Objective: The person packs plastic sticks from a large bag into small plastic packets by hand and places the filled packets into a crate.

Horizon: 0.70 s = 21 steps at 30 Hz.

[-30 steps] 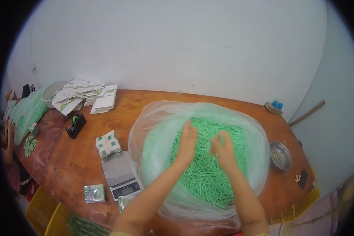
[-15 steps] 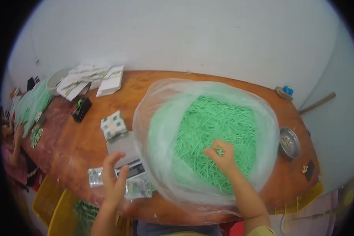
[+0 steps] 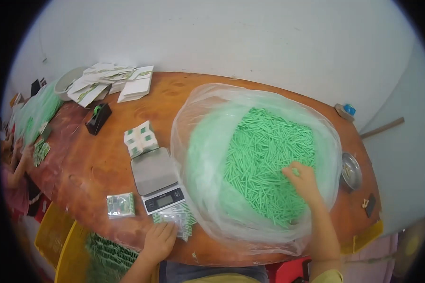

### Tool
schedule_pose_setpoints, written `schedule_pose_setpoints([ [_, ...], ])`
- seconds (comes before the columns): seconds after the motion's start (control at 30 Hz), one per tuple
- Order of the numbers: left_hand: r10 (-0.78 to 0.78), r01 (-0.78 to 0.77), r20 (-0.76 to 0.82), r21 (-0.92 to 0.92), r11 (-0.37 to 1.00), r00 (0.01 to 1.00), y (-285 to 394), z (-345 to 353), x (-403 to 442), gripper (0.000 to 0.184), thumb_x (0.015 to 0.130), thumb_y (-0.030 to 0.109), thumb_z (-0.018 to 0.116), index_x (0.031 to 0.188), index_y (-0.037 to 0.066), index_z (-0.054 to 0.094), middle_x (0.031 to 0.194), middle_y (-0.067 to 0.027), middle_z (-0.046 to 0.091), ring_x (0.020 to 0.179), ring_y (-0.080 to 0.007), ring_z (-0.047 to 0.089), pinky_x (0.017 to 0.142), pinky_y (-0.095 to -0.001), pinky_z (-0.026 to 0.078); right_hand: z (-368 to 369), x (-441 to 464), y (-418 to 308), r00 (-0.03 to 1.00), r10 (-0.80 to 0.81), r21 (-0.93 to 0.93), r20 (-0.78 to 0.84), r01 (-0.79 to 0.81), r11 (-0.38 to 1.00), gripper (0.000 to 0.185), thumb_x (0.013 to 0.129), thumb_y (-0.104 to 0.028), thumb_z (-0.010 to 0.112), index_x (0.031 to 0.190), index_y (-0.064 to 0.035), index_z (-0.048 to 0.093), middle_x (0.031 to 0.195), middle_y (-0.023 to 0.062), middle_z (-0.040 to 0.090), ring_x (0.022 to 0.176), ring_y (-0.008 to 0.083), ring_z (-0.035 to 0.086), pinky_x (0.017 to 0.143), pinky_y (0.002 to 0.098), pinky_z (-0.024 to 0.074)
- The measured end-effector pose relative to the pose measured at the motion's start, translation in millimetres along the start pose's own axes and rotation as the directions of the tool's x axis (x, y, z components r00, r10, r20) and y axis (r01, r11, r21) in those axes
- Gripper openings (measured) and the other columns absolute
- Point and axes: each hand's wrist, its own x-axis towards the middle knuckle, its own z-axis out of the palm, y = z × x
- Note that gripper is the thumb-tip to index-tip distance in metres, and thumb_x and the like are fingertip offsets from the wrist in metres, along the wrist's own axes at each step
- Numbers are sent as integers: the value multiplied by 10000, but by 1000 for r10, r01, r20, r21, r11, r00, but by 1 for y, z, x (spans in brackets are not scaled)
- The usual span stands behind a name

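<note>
A large clear plastic bag (image 3: 200, 141) stands open on the table, filled with thin green sticks (image 3: 269, 160). Over the right part of the sticks, my right hand (image 3: 304, 181) is curled closed, with a little green showing inside its fingers. My left hand (image 3: 159, 239) is at the near edge of the table, fingers together and bent over the near end of a clear packet (image 3: 177, 218) with green contents. The thumb of that hand is hidden. Just beyond the packets sits a digital scale (image 3: 155, 172) with a bare grey plate. Another packet pile (image 3: 120, 206) lies to its left.
A white-and-green patterned block (image 3: 140, 139) touches the scale's far end. Behind are a tape dispenser (image 3: 98, 119) and white paper packaging (image 3: 111, 82). A metal bowl (image 3: 351, 172) stands right of the bag. Yellow crates (image 3: 71, 254) are below the table; a co-worker's arm (image 3: 21, 165) is at far left.
My left hand has come down from above the scale onto the packets, its fingers closing together. My right hand, which showed a small bunch of green sticks, has turned and shifted right.
</note>
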Motion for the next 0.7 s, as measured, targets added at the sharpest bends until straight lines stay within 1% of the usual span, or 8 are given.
schedule_pose_setpoints([
  [0.03, -7, 6, -17, -32, 999, 1000, 0, -3, 0, 324, 657, 69, 576, 966, -27, 585, 995, -152, 585, 881, -289, 570, 724, -386, 470, 1, 4, -10, 999, 25, -50, 28, -24, 998, 336, 783, -317, 654, 700, 1, 585, 508, 90, 488, 466, 201, 423, 468, 322, 342],
  [0.13, -179, 171, -20, -208, 963, 984, 7, -20, 17, 281, 616, 7, 624, 895, -23, 599, 945, -125, 591, 816, -275, 588, 680, -360, 496, 14, 21, -39, 986, 74, -232, 147, -39, 972, 413, 769, -417, 638, 703, -10, 613, 534, 116, 534, 487, 252, 492, 489, 350, 389],
  [0.2, -159, 144, -60, -208, 968, 985, -2, -9, 2, 256, 626, -8, 614, 882, -20, 597, 918, -130, 592, 824, -285, 589, 691, -369, 491, 34, 36, -45, 968, 93, -406, 232, 10, 914, 478, 753, -493, 619, 700, -19, 621, 559, 134, 561, 523, 286, 545, 512, 372, 424],
  [0.3, -129, 105, -112, -201, 974, 985, -6, -2, -4, 221, 630, -19, 610, 850, -15, 599, 883, -129, 591, 821, -294, 592, 684, -371, 493, 70, 46, -53, 918, 239, -505, 317, -50, 862, 482, 725, -500, 606, 701, -19, 621, 651, 167, 594, 628, 324, 576, 568, 409, 439],
  [0.4, -128, 97, -155, -193, 976, 980, -3, -2, -1, 190, 632, -23, 611, 821, -13, 604, 858, -126, 589, 823, -298, 594, 670, -364, 497, 94, 40, -32, 957, 110, -442, 268, 21, 897, 450, 721, -457, 606, 707, -8, 620, 643, 171, 587, 626, 323, 577, 575, 412, 442],
  [0.5, -153, 117, -173, -201, 973, 973, -3, -1, -3, 176, 634, -28, 613, 810, -16, 605, 844, -125, 588, 831, -303, 595, 672, -362, 499, 85, 30, -22, 984, 29, -325, 176, 30, 945, 334, 717, -358, 607, 675, -26, 614, 603, 159, 584, 595, 328, 580, 554, 404, 457],
  [0.6, -156, 115, -195, -204, 972, 968, -4, 2, -5, 167, 633, -33, 615, 799, -19, 604, 838, -125, 586, 836, -306, 596, 683, -361, 499, 71, 27, -23, 985, 120, -300, 123, -78, 951, 321, 706, -351, 622, 666, -32, 605, 613, 161, 585, 598, 336, 582, 537, 418, 445],
  [0.7, -150, 111, -187, -201, 973, 971, -4, 1, -5, 161, 630, -32, 615, 790, -21, 604, 838, -127, 585, 830, -305, 597, 684, -362, 502, 59, 44, -32, 998, 39, -336, -53, -55, 940, 243, 723, -284, 608, 699, -42, 607, 615, 158, 589, 582, 325, 578, 530, 422, 435],
])
